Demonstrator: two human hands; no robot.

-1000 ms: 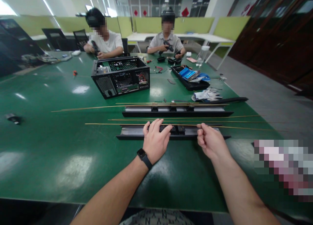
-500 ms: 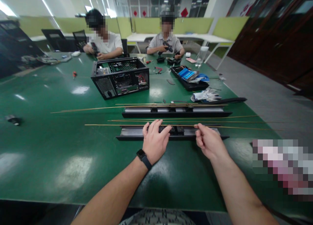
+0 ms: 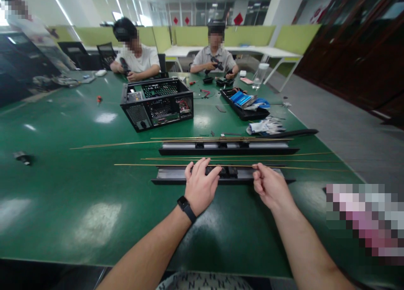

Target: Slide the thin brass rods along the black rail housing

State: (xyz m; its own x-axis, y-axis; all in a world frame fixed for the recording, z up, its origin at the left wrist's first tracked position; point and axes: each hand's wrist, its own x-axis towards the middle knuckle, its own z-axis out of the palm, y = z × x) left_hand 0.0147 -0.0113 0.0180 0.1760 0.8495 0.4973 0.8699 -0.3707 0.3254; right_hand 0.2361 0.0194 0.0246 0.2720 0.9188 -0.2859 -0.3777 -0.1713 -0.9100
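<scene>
My left hand, with a dark watch at the wrist, rests with its fingers apart over the near black channel, which has a pale metal inside. Dark blocks sit in that channel beside my fingertips. Between thumb and forefinger, my right hand pinches a thin brass-coloured rod that runs lengthwise along the near channel's far edge. Whether my left fingertips touch the rod cannot be told. Farther off lies a second black channel, parallel to the first. More thin rods lie along and between the two channels.
An opened black computer case stands at the back left. Behind the channels are white gloves and a black tray holding blue items. Two people sit across the green table, and another person stands far left.
The pinched rod has shifted slightly to the right relative to the channel. A standing person has come into view at far left. The camera has tilted a little upward.
</scene>
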